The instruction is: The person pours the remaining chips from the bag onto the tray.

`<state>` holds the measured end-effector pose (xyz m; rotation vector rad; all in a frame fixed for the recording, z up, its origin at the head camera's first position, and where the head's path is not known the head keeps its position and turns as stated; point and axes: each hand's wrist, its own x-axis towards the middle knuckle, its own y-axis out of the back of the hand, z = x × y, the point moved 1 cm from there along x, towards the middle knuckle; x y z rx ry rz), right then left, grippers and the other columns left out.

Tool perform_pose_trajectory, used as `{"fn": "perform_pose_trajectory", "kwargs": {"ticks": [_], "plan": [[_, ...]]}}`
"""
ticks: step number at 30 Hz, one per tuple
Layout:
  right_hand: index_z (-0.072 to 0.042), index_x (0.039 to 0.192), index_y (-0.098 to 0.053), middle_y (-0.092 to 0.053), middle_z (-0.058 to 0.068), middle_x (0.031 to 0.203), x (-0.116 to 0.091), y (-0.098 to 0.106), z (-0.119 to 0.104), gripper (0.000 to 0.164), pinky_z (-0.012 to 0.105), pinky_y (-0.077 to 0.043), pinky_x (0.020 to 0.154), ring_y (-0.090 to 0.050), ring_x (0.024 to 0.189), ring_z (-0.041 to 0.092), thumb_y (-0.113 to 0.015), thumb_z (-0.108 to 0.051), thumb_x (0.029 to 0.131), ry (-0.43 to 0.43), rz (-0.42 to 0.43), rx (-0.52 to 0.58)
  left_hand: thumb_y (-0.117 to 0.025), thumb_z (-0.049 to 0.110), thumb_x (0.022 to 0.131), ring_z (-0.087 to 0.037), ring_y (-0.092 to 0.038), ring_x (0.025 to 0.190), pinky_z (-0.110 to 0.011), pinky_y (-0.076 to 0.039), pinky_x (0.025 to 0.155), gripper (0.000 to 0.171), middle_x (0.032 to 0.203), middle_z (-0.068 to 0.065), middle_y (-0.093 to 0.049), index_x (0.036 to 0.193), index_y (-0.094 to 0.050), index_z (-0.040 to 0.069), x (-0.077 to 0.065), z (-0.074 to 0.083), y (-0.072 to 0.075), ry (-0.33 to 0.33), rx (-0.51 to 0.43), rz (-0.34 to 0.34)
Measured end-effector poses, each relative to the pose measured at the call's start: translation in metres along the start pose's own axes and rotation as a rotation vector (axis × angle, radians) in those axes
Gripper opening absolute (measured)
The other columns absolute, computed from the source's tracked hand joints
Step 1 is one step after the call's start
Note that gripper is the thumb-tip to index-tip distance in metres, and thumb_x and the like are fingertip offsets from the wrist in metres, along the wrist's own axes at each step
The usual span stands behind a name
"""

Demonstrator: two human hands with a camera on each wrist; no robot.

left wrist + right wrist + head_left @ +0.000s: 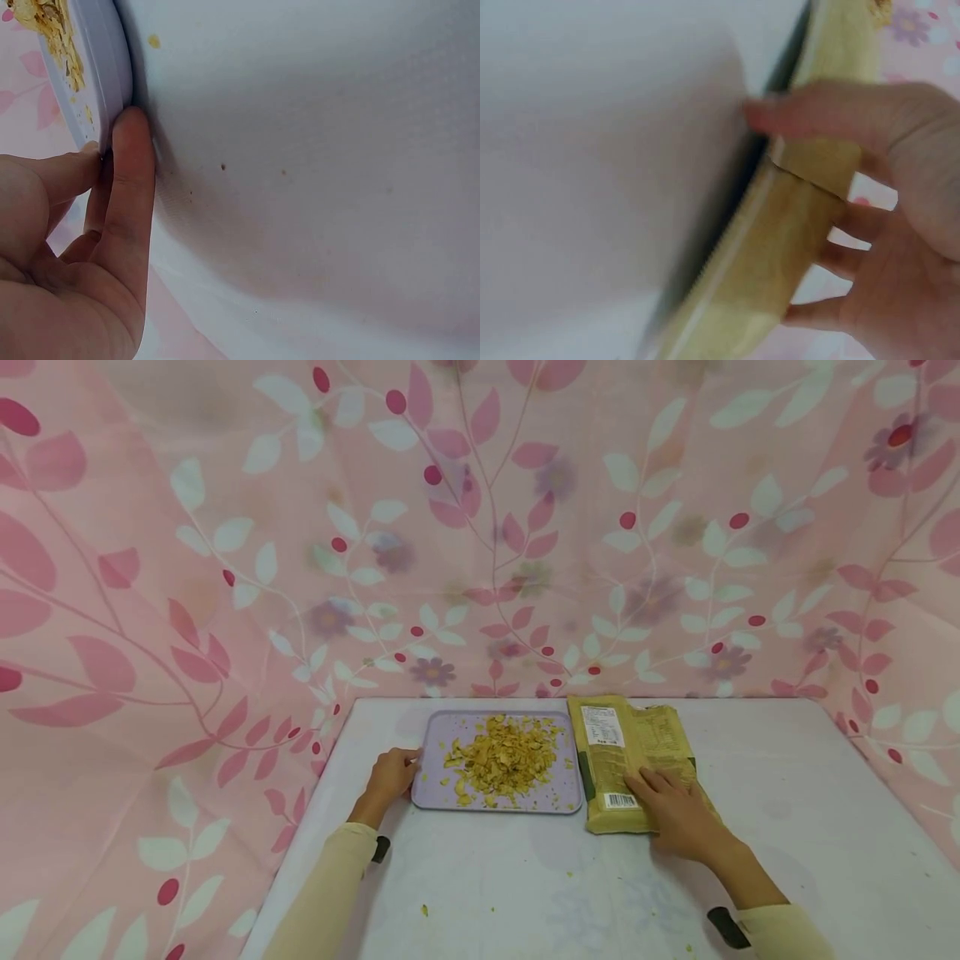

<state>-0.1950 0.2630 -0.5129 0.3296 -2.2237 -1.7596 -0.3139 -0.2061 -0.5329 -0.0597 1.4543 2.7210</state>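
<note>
A pale purple tray [423,785] lies on the white-covered table, with a heap of broken yellow chips [510,756] spread over its middle. At the tray's left side, my left hand [392,779] pinches the rim; the left wrist view shows the thumb on the rim and a finger against the outer wall. Right of the tray lies a yellow-gold chip bag [641,735] with a label and a barcode, its top end uneven. My right hand [678,814] rests on the bag's lower right part, fingers spread. In the right wrist view the thumb [817,112] reaches the bag's near edge.
Small yellow crumbs [424,910] are scattered on the white tablecloth [525,877] in front of the tray. A pink floral curtain [495,527] hangs behind the table and along both sides.
</note>
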Motion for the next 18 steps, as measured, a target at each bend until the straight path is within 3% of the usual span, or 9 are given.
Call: {"fn": "perform_pose_trajectory", "kwargs": {"ticks": [5, 10, 14, 18], "plan": [[-0.010, 0.140, -0.053, -0.047, 0.024, 0.141, 0.001, 0.011, 0.003, 0.080, 0.077, -0.029, 0.091, -0.040, 0.129, 0.046, -0.086, -0.032, 0.070, -0.017, -0.028, 0.040, -0.065, 0.008, 0.093, -0.013, -0.054, 0.054, -0.027, -0.043, 0.052, 0.037, 0.073, -0.004, -0.064, 0.130, -0.063, 0.008, 0.000, 0.000, 0.000, -0.014, 0.007, 0.002], [-0.004, 0.140, -0.052, -0.046, 0.026, 0.140, 0.001, 0.020, 0.015, 0.074, 0.072, -0.034, 0.092, -0.042, 0.126, 0.049, -0.073, -0.047, 0.084, -0.067, -0.006, 0.094, -0.065, 0.009, 0.093, -0.013, -0.056, 0.053, -0.027, -0.045, 0.051, 0.038, 0.075, -0.004, -0.065, 0.131, -0.062, 0.009, 0.001, -0.001, -0.001, 0.001, 0.017, -0.002], [0.000, 0.143, -0.045, -0.038, 0.032, 0.144, 0.000, 0.027, 0.024, 0.073, 0.070, -0.031, 0.097, -0.037, 0.127, 0.053, -0.061, -0.050, 0.092, -0.131, 0.071, 0.109, -0.064, 0.011, 0.094, -0.014, -0.058, 0.058, -0.029, -0.047, 0.054, 0.037, 0.088, -0.010, -0.070, 0.130, -0.063, 0.007, 0.000, 0.001, -0.002, -0.008, 0.039, -0.005], [0.000, 0.147, -0.040, -0.031, 0.031, 0.148, -0.001, 0.032, 0.028, 0.072, 0.074, -0.028, 0.094, -0.032, 0.129, 0.054, -0.056, -0.048, 0.096, -0.175, 0.203, 0.066, -0.063, 0.019, 0.094, -0.019, -0.059, 0.072, -0.036, -0.049, 0.063, 0.039, 0.099, -0.011, -0.070, 0.131, -0.063, 0.007, -0.002, 0.003, -0.004, -0.041, 0.116, 0.026]]}}
